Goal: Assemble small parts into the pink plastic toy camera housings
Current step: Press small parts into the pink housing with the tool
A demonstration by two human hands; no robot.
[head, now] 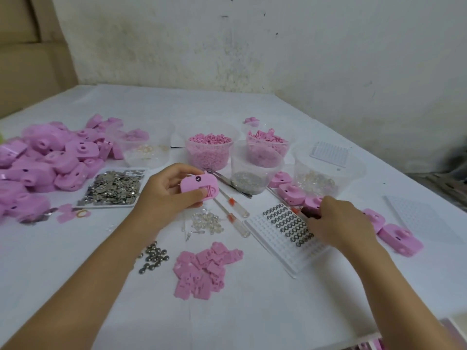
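1. Two grips were in view above the white surface [252, 311].
2. The left grip [164, 195] held one pink camera housing [199, 186] clear of the surface, left of centre, with thumb and fingers curled round it.
3. The right grip [341, 221] was curled round a small dark object [309, 211], kind not discernible, at the right edge of a white tray [290, 258] bearing rows of metal rings [285, 223].
4. A pile of housings [50, 157] lay at far left.
5. Flat pink plates [204, 269] lay near centre, beside metal balls [154, 256].

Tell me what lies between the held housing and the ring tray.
Two screwdrivers lie on the table between the housing in the left hand and the tray; lifted over, they likely won't block.
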